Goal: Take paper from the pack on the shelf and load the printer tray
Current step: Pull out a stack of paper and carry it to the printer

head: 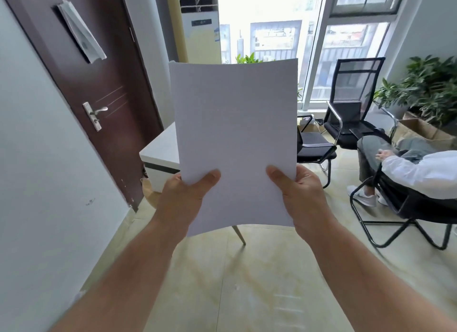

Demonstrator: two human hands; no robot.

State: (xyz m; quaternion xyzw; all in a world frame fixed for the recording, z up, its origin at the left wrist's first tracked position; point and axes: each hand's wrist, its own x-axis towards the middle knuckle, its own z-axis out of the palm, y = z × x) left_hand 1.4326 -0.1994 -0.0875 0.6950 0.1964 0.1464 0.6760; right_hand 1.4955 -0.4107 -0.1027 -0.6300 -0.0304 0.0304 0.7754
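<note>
Two hands are raised over pale floor tiles [247, 282]: the left hand [184, 198] and right hand [300, 198] each pinch a lower corner of the white paper [235, 138], thumbs on its face, held upright. Beyond, a white table [160, 151], a dark door [99, 89], black chairs [351, 109], a seated person [420, 168], plants [430, 89] and a bright window [272, 34] are seen.

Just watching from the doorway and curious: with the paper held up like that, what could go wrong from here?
1. The paper is gripped only near its bottom edge by the left hand and right hand; it already bows, so sheets might fan or slip.
2. Held upright, it hides the way ahead, including the white table and the chair close behind it.
</note>
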